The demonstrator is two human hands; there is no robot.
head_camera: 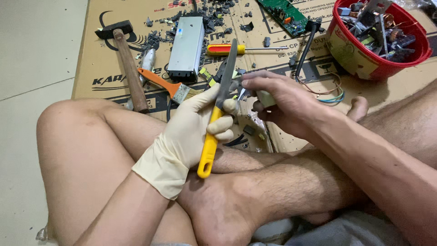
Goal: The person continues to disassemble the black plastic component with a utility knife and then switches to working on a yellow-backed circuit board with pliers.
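File (226, 75) with its yellow handle sat clenched in my gloved left hand (191, 132); my bare right hand (282, 102) gripped a small pale part (265, 98). Judging by it, prying looked half-done; grey scraps (200, 18) already littered the cardboard's (91, 68) far edge.

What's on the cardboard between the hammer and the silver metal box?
In the head view, a small silvery metal piece and dark broken bits lie between the hammer and the silver box.
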